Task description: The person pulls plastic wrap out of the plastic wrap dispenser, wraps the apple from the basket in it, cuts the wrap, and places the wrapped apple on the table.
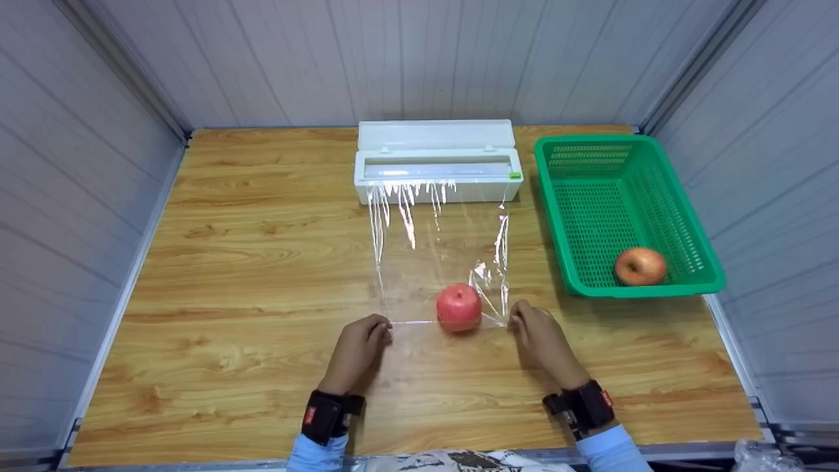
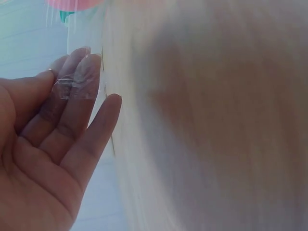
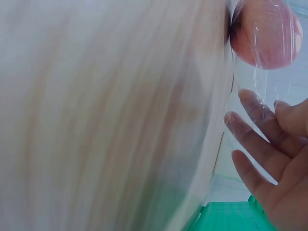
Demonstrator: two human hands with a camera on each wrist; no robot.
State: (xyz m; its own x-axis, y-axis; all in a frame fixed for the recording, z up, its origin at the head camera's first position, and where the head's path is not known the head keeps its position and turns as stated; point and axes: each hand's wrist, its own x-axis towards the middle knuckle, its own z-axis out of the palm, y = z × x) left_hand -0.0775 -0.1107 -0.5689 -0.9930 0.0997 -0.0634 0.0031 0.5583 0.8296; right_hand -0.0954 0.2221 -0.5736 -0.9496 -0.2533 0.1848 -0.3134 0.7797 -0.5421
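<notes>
Between left hand (image 1: 357,346) and right hand (image 1: 543,336), both pinching corners of cling film (image 1: 440,252), red apple (image 1: 459,305) sits nearer the right

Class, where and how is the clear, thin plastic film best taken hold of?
The clear, thin plastic film is probably best pinched at both near corners, coming from the near side: its near edge is free, while the far end runs to the long, white rectangular box. Holding both should keep the wrinkled sheet spread.
</notes>
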